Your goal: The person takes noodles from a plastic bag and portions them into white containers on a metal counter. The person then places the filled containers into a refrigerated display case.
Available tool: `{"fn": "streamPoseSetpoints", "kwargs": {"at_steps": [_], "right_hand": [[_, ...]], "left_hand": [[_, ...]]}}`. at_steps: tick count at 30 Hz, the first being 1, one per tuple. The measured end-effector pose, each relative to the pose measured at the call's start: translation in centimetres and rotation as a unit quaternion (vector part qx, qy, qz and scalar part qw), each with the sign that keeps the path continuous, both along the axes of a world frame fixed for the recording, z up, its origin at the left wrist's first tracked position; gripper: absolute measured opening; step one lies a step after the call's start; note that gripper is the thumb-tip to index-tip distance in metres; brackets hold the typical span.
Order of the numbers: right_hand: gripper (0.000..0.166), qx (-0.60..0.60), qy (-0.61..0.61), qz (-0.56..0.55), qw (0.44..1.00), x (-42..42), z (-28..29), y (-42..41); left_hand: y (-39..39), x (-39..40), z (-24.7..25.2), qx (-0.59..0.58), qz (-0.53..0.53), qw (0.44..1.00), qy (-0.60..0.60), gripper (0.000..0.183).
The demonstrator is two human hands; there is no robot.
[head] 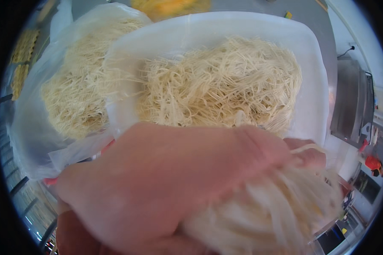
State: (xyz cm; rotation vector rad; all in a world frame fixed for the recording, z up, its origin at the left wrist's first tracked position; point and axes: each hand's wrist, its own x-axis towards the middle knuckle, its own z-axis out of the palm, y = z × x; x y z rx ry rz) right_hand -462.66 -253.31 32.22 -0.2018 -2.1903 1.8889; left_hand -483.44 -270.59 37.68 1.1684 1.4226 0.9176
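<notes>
My left hand is raised close to the camera, its back towards me and a reddish-brown sleeve behind it. It holds a bundle of pale, thin noodles, blurred at the lower right. Beyond the knuckles shows a bit of skin with a strand across it, perhaps part of my right hand, which the bundle mostly hides. Behind the hands, a white plastic tub contains a loose heap of noodles. To its left, more noodles lie in a clear plastic bag, with strands reaching over the tub's edge.
A blurred yellow-orange item lies on the grey tabletop past the tub. Wavy noodle cakes are at the far left. At the right stand a metal cabinet and a white wall with a black plug. A red object is lower right.
</notes>
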Motion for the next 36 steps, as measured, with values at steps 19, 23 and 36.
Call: {"fn": "streamPoseSetpoints", "kwargs": {"at_steps": [19, 23, 36], "right_hand": [[0.098, 0.389, -0.048, 0.073, 0.917, -15.3, -4.2, -7.1], [0.100, 0.420, -0.081, -0.198, 0.882, -21.5, -7.0, -7.2], [0.098, -0.011, -0.028, -0.303, 0.953, -24.8, -11.3, -14.2]], "left_hand": [[-13.5, -2.4, -1.4, -0.129, 0.113, 0.789, 0.590, 0.086], [-13.7, -2.5, 2.4, -0.113, 0.056, 0.799, 0.587, 0.091], [-8.7, -11.4, 5.8, -0.213, -0.092, 0.814, 0.533, 0.084]]}}
